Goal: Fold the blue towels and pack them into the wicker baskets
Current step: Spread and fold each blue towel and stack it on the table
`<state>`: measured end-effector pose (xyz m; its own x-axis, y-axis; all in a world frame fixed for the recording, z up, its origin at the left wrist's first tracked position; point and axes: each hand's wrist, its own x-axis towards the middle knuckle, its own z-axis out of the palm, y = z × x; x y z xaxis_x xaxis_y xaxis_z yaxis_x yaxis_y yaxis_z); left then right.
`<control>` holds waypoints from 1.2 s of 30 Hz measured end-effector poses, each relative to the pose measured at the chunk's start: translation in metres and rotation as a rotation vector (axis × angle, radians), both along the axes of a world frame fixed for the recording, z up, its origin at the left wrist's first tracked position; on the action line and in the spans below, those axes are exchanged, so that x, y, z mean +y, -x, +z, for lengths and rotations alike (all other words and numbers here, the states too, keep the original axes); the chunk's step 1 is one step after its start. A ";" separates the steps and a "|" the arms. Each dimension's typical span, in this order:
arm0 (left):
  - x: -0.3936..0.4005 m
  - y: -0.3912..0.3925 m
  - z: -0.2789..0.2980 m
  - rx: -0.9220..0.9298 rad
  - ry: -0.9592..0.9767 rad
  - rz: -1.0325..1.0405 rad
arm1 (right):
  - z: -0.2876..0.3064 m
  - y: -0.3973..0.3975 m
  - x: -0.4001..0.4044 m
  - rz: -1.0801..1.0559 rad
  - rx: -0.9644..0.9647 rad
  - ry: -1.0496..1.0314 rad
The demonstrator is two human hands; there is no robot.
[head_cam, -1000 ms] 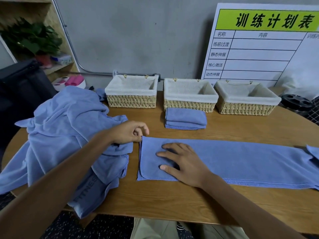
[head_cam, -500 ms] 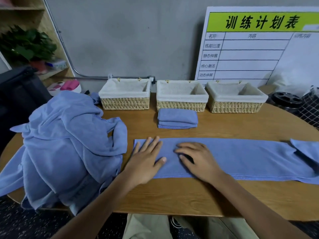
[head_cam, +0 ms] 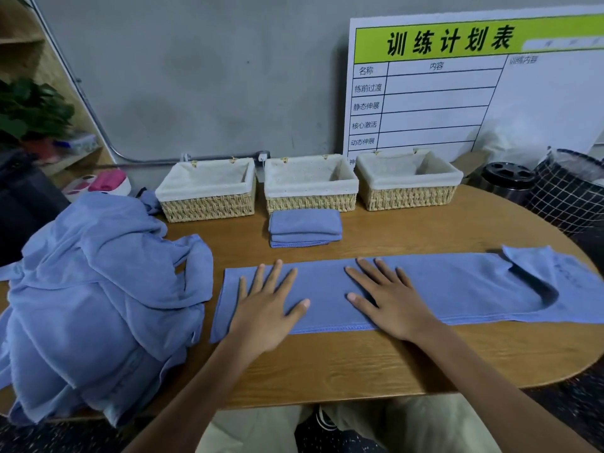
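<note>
Both palms flatten a long blue towel strip, readying its next fold.

The left hand (head_cam: 264, 308) and right hand (head_cam: 389, 302) lie released, fingers straight and spread, pressing the towel strip (head_cam: 457, 289) onto the surface (head_cam: 359, 364), probably to smooth it and stop it sliding (its far-right corner is flipped over). One folded towel (head_cam: 304, 227) waits just near of the middle of three wicker baskets (head_cam: 310, 191), likely staged for packing. One heap of unfolded towels (head_cam: 94, 305) sits at the left, within reach.
</note>
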<state>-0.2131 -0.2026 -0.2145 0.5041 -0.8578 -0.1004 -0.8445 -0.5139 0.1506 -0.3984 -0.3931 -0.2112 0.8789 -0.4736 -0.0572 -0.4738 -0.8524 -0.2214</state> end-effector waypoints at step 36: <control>-0.170 0.140 0.047 0.022 0.271 -0.333 | 0.029 0.160 -0.148 -0.265 -0.521 0.054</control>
